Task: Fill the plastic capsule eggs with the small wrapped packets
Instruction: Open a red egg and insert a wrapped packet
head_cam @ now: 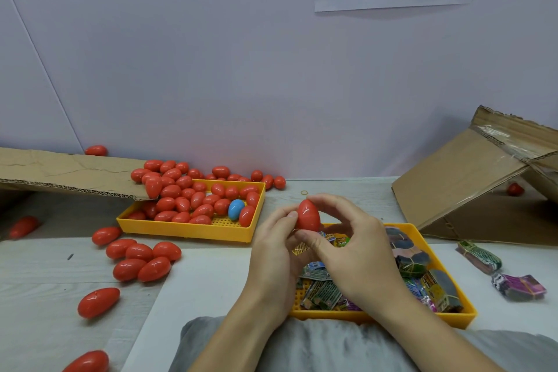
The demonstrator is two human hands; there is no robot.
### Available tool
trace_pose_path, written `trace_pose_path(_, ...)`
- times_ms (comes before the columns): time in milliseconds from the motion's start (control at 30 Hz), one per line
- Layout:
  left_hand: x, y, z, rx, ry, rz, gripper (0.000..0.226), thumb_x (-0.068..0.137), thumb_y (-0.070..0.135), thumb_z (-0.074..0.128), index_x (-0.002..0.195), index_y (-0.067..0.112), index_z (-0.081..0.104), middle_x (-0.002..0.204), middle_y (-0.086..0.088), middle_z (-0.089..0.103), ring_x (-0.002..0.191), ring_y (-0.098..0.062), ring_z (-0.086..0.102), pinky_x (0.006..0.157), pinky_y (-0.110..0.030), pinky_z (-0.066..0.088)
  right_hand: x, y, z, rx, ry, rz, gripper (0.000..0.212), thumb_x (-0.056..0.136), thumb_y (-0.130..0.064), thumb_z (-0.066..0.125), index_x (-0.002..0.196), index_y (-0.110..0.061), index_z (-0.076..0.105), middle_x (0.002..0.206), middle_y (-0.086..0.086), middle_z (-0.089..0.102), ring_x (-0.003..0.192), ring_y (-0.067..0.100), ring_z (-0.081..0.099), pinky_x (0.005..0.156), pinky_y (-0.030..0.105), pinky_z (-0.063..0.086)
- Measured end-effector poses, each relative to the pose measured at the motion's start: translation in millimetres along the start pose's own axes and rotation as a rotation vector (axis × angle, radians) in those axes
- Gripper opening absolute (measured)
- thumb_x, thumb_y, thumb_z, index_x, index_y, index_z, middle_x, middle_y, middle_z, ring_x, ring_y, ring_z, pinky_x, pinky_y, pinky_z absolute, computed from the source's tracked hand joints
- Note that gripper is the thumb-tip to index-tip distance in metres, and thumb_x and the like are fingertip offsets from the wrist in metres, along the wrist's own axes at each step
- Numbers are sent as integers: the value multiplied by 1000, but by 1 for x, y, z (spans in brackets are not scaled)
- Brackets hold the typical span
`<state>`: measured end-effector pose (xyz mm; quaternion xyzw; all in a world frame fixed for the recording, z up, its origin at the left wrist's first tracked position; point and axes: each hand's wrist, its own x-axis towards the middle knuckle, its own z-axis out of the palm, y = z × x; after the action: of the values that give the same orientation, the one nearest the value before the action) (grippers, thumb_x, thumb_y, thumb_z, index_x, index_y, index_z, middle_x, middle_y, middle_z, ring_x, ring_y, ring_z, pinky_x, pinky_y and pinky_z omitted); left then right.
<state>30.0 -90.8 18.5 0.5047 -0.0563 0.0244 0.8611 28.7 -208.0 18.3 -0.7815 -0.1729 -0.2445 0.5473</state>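
Pinching a closed red egg [308, 216] upright between left hand [276, 250] and right hand [353, 246] fingertips.

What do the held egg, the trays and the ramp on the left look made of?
Red egg: glossy hard plastic, judging by sharp white highlights. Yellow trays: matte moulded plastic, probably, with a perforated grid floor. Left ramp: brown corrugated cardboard, fluting visible along its torn edge.

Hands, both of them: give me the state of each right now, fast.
Left hand: fingers curled round the red capsule egg, holding its left side.
Right hand: also gripping the same egg, thumb below and fingers arched over its top.
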Motion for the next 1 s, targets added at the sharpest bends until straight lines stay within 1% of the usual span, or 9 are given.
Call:
trace_pose_path(67, 1, 0, 1, 18, 15, 9, 24, 97, 14, 52, 92, 4, 73, 86, -14, 65, 80, -26, 68, 68, -39, 58, 0, -1, 0, 3, -9, -9, 42, 75, -12, 85, 108, -33, 68, 104, -21, 70, 105, 0, 65, 81, 23, 56)
trace_pose_path(133, 1, 1, 2, 23, 21, 1, 21, 93, 16, 57, 91, 2, 74, 91, -22, 66, 84, -33, 66, 72, -43, 57, 0, -1, 0, -10, -2, -18, 45, 73, -9, 86, 107, -34, 67, 103, -22, 69, 103, 0, 65, 76, 21, 57)
trace_pose_path(233, 0, 1, 2, -36, 16, -48, 29, 92, 15, 51, 94, -2, 74, 91, -28, 66, 87, -37, 63, 74, -40, 55, 0, -1, 1, -31, 0, -31, 48, 69, -13, 89, 107, -34, 67, 103, -20, 65, 103, 4, 63, 70, 21, 56)
trace_pose_path(333, -1, 5, 2, -107, -39, -108, 32, 82, 20, 52, 88, -2, 75, 83, -25, 62, 82, -35, 59, 77, -38, 49, -1, -1, 1, -54, -23, -57, 49, 68, -18, 90, 109, -33, 68, 105, -18, 63, 107, 6, 60, 73, 20, 55)
trace_pose_path(433, 0, 7, 1, -160, -84, -176, 40, 84, 18, 47, 102, -11, 67, 84, -25, 59, 74, -30, 60, 74, -36, 49, -1, -1, 0, -49, -28, -79, 52, 65, -17, 91, 109, -31, 69, 105, -16, 61, 106, 7, 60, 76, 15, 52)
trace_pose_path(500, 0, 8, 0, -196, -125, -219, 41, 83, 17, 45, 105, -12, 64, 82, -25, 59, 69, -30, 60, 69, -35, 51, -1, -2, 1, -51, -30, -88, 52, 63, -15, 92, 107, -32, 69, 105, -14, 60, 104, 5, 60, 75, 10, 49)
trace_pose_path(700, 0, 10, -3, -289, -190, -307, 36, 77, 16, 43, 75, -4, 72, 71, -22, 61, 65, -30, 60, 77, -38, 47, -3, -5, 1, -102, -69, -133, 53, 61, -19, 93, 104, -35, 67, 104, -18, 55, 104, 1, 57, 75, 4, 43)
trace_pose_path(900, -1, 11, -1, -316, -191, -352, 38, 78, 16, 39, 72, -4, 72, 68, -20, 59, 60, -30, 59, 71, -37, 46, -3, -4, 2, -111, -60, -157, 51, 60, -22, 91, 103, -34, 67, 104, -21, 53, 103, 0, 57, 77, 3, 41)
trace_pose_path(1000, -1, 13, -1, -329, -165, -361, 33, 78, 17, 44, 79, -5, 68, 70, -20, 58, 59, -29, 57, 69, -36, 43, -2, -3, 2, -119, -64, -137, 49, 62, -24, 90, 105, -34, 68, 105, -22, 52, 105, 0, 56, 79, 4, 42)
